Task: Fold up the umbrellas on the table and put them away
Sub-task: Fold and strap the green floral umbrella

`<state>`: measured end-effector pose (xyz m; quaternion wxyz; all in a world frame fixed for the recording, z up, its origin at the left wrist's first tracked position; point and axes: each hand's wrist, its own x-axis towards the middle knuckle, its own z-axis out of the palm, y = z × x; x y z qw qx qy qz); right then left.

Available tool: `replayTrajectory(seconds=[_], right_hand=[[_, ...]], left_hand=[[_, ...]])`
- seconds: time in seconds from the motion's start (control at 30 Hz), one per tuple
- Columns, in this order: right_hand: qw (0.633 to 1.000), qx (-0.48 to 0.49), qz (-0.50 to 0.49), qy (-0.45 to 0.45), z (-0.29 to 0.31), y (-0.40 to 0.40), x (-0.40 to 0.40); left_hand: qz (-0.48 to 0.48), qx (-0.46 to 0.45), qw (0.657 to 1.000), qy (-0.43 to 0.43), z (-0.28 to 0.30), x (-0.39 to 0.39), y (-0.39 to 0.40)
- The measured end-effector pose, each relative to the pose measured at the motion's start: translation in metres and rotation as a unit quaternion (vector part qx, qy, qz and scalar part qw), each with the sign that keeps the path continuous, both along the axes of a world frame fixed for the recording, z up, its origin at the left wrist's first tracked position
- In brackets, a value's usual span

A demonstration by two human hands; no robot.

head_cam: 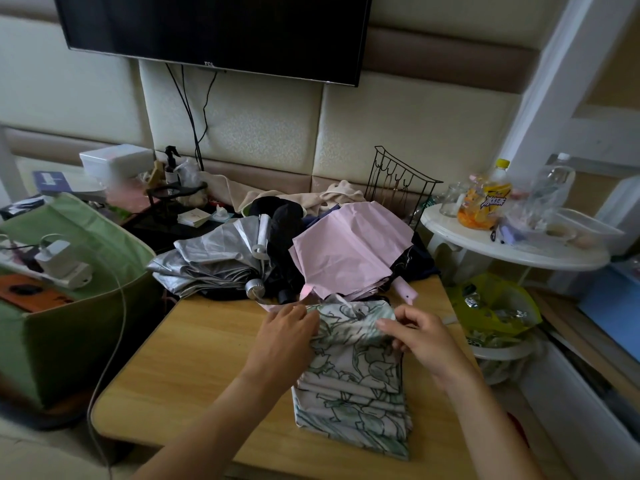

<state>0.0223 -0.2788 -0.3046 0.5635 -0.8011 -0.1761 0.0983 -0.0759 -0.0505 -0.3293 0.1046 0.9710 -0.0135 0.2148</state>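
Observation:
A floral green-and-white umbrella (pixel 353 382) lies collapsed on the wooden table (pixel 194 368), its canopy gathered into flat pleats. My left hand (pixel 284 337) grips the left side of its upper end. My right hand (pixel 426 341) pinches a fold of the fabric on the right side. Behind it lie a pink umbrella (pixel 346 258), loosely collapsed, and a silver umbrella (pixel 211 261) with a black one (pixel 287 230) between them.
A green fabric bag (pixel 62 306) with a white charger and cable stands at the left. A white round side table (pixel 509 251) with bottles is at the right, a yellow-green bag (pixel 495 306) below it. A black wire rack (pixel 398 181) and a TV are behind.

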Motion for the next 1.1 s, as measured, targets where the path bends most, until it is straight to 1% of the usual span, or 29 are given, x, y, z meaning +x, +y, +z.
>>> replayTrajectory(seconds=[0.13, 0.2, 0.33, 0.43, 0.53, 0.7, 0.73, 0.8, 0.83, 0.87, 0.9, 0.93, 1.0, 1.03, 1.1], right_hand=[[0.989, -0.092, 0.008, 0.115, -0.003, -0.018, -0.007], [0.982, -0.114, 0.01, 0.152, -0.004, -0.022, -0.011], [0.982, -0.096, 0.017, 0.159, 0.0, -0.027, -0.015], [0.978, -0.151, 0.013, 0.141, -0.005, -0.026, -0.016], [0.976, -0.166, 0.01, 0.141, -0.009, -0.023, -0.017], [0.972, -0.191, 0.004, 0.137, -0.011, -0.025, -0.015], [0.971, -0.206, -0.003, 0.119, -0.012, -0.023, -0.017], [0.967, -0.253, -0.035, 0.013, -0.013, -0.02, -0.017], [0.964, -0.254, -0.056, -0.056, -0.012, -0.018, -0.017], [0.963, -0.236, -0.054, -0.118, -0.011, -0.016, -0.018], [0.963, -0.212, -0.027, -0.165, -0.008, -0.015, -0.019], [0.96, -0.201, 0.011, -0.194, -0.007, -0.014, -0.02], [0.947, -0.229, 0.077, -0.211, -0.007, -0.009, -0.025], [0.94, -0.247, 0.088, -0.219, -0.01, -0.005, -0.027], [0.929, -0.247, 0.077, -0.264, -0.02, 0.001, -0.027]], left_hand=[[0.005, 0.018, 1.0, 0.003, 0.001, -0.003, 0.001], [0.0, 0.033, 0.999, 0.005, 0.004, -0.005, 0.0], [-0.002, 0.042, 0.999, 0.007, 0.007, -0.009, -0.003], [-0.009, 0.06, 0.998, 0.023, 0.007, -0.013, -0.004], [-0.003, 0.077, 0.997, 0.03, 0.006, -0.015, -0.002], [0.006, 0.03, 0.999, 0.019, 0.002, -0.012, -0.001], [0.014, 0.027, 0.999, 0.018, 0.0, -0.012, 0.0], [0.027, 0.007, 0.999, 0.027, -0.003, -0.01, 0.0], [0.032, 0.0, 0.999, 0.035, -0.004, -0.009, -0.001], [0.039, -0.003, 0.998, 0.041, -0.004, -0.009, -0.001], [0.043, -0.005, 0.998, 0.05, -0.005, -0.009, -0.003], [0.044, -0.004, 0.998, 0.054, -0.005, -0.009, -0.004], [0.046, -0.003, 0.998, 0.054, -0.007, -0.008, -0.005], [0.047, -0.001, 0.998, 0.052, -0.008, -0.008, -0.004], [0.051, 0.003, 0.998, 0.045, -0.009, -0.008, -0.004]])
